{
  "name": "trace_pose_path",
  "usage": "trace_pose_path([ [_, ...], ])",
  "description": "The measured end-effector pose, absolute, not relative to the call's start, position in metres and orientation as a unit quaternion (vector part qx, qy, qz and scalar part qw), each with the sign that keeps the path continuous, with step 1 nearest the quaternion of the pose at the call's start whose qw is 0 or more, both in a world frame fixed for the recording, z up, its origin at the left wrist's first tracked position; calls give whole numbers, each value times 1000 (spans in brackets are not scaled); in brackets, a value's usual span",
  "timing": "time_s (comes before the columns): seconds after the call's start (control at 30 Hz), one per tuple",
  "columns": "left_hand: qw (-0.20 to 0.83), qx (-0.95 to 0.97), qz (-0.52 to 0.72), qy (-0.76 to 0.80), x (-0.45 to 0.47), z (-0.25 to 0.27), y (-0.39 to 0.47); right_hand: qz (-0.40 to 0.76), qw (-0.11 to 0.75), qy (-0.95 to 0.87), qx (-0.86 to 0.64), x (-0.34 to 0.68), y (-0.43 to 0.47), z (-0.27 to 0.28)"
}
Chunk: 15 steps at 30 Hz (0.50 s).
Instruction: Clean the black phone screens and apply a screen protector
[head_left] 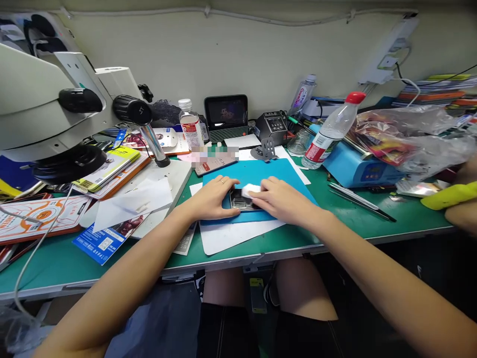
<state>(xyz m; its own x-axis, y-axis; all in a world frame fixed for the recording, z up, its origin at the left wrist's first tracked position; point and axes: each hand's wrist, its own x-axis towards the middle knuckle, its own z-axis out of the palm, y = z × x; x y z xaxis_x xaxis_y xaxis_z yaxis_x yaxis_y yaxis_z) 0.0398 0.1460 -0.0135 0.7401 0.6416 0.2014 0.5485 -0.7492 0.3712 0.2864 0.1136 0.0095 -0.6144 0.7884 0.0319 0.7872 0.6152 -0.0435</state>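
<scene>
A dark, flat phone [242, 203] lies on the blue mat [261, 169], partly covered by both hands. Its exposed part has a shiny rim and pale lines; finer detail is too small to make out. My left hand [214, 199] holds the phone's left end, thumb along the near edge and fingers at the far edge. Between the thumb and fingers of my right hand [279, 199] is a folded white wipe [250, 190], pressed on the phone's upper surface. Beyond my left hand rests another phone [216, 165], with its back up.
A microscope [70, 124] looms at the left over stacked boxes [108, 171]. A red-capped bottle [331, 132] and a blue device [354, 166] stand to the right. Tweezers [361, 201] lie near the right edge. Another person's arm [462, 209] shows at far right.
</scene>
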Motion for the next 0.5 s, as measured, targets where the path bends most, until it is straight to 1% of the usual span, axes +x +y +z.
trace_pose_path([
  [0.13,159,920,156,321,39,-14,149,43,40,-873,-483,319,113,5],
  [0.37,175,917,183,308,39,-16,147,29,63,-906,-418,245,113,-4],
  [0.5,180,914,180,316,39,-16,147,16,71,-901,-427,252,110,-7],
])
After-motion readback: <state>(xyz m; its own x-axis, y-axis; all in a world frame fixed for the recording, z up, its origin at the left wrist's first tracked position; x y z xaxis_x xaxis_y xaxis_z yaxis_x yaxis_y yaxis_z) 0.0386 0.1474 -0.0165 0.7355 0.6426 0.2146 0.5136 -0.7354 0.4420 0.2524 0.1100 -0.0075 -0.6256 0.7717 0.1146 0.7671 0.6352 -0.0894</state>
